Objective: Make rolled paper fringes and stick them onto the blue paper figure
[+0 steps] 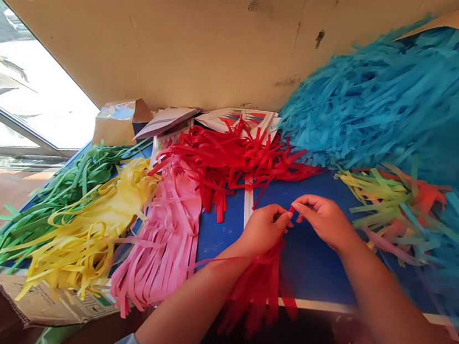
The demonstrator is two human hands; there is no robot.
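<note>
red fringe (pixel 259 287) up in both hands, over the near part of the blue table (pixel 218 243), its loose ends falling past the front edge and blurred. left hand (pixel 268 228) closed narrow round its gathered top; probably held high so the strips hang free and do not tangle. right hand (pixel 322 218) beside it, thumb and forefinger in a tight pinch on the small red tip; such a fine grip suits so thin an end. one strand strays across the left forearm.

red pile (pixel 231 155) lies just beyond the hands, likely for easy reach. to its left, in order: pink strips (pixel 163 231), yellow strips (pixel 80 232), green strips (pixel 80 181). each colour mostly keeps to its own patch, seemingly to hold them sorted, though neighbours overlap at the edges. yellow and pink ends droop over the front, above a carton (pixel 50 300).

blue heap (pixel 388 102) fills the far right, against the wall (pixel 208 35); perhaps put there for its bulk. mixed strips (pixel 401 201) lie before it, right of the hands.
</note>
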